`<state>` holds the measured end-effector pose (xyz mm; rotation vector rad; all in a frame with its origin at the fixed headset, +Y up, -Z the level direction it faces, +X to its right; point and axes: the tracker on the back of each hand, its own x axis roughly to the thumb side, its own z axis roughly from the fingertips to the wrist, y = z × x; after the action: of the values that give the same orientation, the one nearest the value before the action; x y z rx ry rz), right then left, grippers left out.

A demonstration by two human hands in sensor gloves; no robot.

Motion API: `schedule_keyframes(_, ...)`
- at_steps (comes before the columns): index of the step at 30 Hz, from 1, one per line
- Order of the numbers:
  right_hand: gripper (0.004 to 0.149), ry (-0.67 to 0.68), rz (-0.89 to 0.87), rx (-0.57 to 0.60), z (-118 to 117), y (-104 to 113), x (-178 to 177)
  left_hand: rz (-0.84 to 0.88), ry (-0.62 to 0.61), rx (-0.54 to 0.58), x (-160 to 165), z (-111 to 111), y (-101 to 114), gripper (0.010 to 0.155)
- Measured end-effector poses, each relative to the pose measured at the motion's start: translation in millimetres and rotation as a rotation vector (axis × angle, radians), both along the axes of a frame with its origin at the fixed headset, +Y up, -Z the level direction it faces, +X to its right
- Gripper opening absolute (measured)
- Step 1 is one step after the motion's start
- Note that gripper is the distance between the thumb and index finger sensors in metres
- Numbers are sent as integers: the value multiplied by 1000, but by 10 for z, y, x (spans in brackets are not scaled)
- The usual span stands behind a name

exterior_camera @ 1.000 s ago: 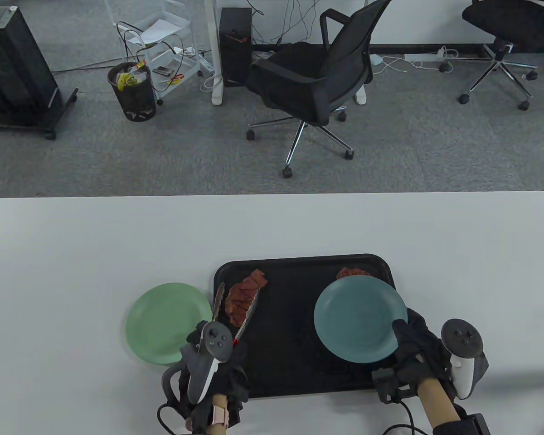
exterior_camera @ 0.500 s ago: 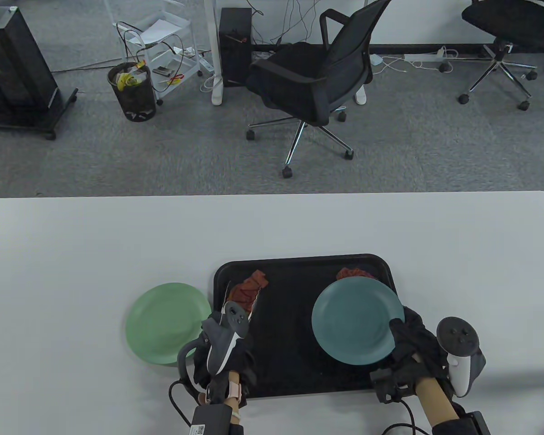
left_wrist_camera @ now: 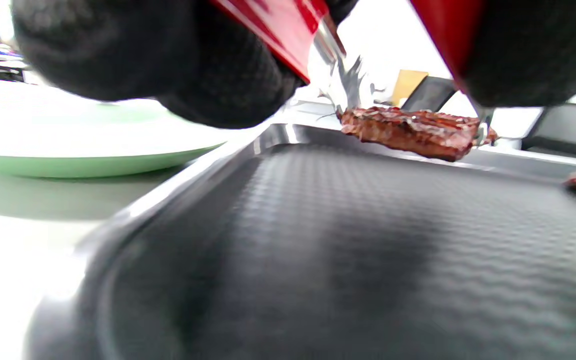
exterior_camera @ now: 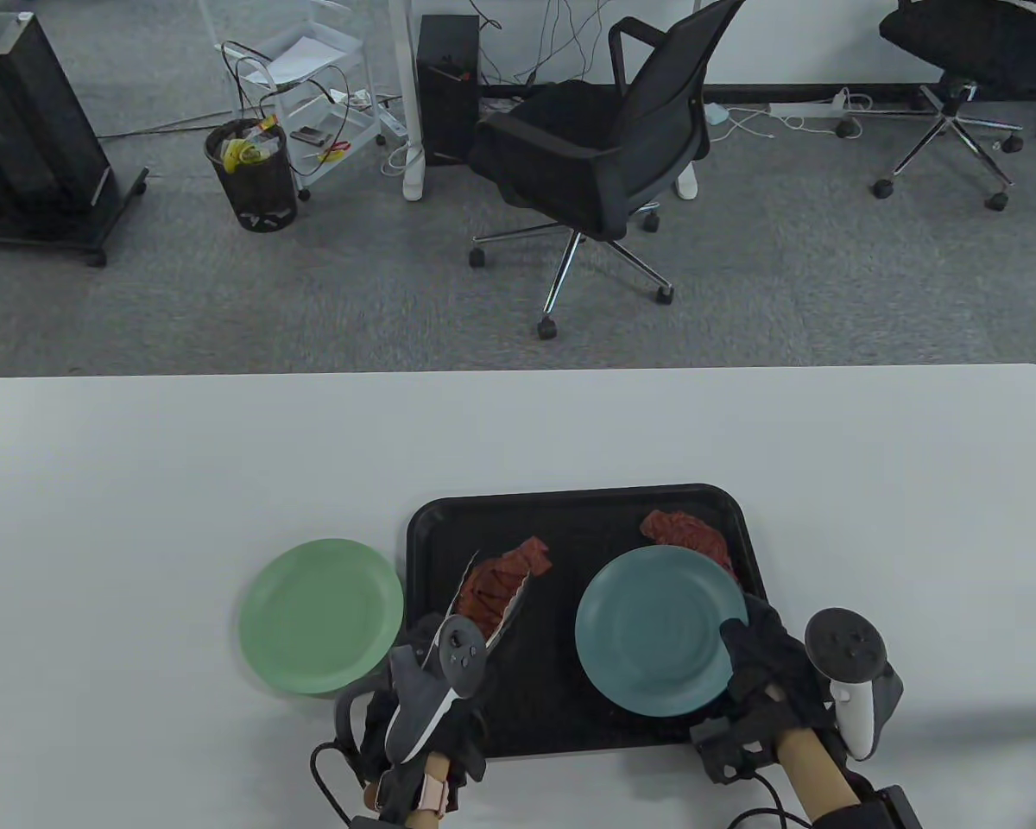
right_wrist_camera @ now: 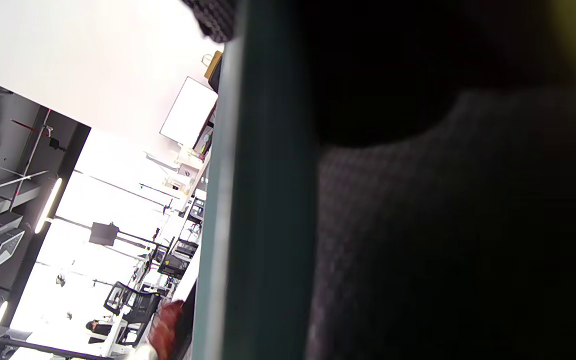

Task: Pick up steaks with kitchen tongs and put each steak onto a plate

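Note:
My left hand (exterior_camera: 436, 695) grips red-handled metal tongs (exterior_camera: 492, 596) whose tips pinch a brown steak (exterior_camera: 505, 585). In the left wrist view that steak (left_wrist_camera: 410, 131) hangs a little above the black tray (left_wrist_camera: 318, 240), clamped by the tongs (left_wrist_camera: 340, 75). My right hand (exterior_camera: 755, 656) holds a teal plate (exterior_camera: 656, 630) by its near right rim, raised over the tray's right half (exterior_camera: 570, 505). A second steak (exterior_camera: 689, 531) lies at the tray's far right, partly hidden by the teal plate. In the right wrist view the teal plate's edge (right_wrist_camera: 263, 200) fills the middle.
A green plate (exterior_camera: 321, 615) sits on the white table (exterior_camera: 181, 458) just left of the tray, also visible in the left wrist view as the green plate (left_wrist_camera: 68, 150). Office chairs (exterior_camera: 596, 155) and a bin (exterior_camera: 252, 177) stand on the floor beyond the table.
The tongs closed on the left steak, lifted it and carried it right toward the tray's middle. The teal plate shifted left and nearer, uncovering more of the second steak.

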<state>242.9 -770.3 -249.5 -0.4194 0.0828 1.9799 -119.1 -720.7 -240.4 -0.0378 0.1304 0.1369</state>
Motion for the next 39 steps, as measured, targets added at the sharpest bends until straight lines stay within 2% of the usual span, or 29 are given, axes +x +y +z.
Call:
schedule_keyframes(8,52,55,-112,-38,17,-102,-88,59,-253,59,565,185,141,91)
schedule_keyframes(13,51,39,-214,-58,32,-165,-78,-12,-318,42,819,219,108,91)
schedule_keyframes(18,50,54,-271,-77,8,-232,-12,79,-321,-22,741,206,47,93)
schedule_keyframes(22,50,64,-260,-73,-1,-245,-30,73,-317,-29,697,220,19,96)
schedule_keyframes(29,50,23,-311,-56,5,-245,37,177,-324,-59,547,251,170,100)
schedule_keyframes(34,50,-49,-321,-17,-8,-197,182,263,-210,21,340,244,208,99)
schedule_keyframes(39,50,-196,-330,41,-25,-162,534,285,-44,58,150,205,125,98)
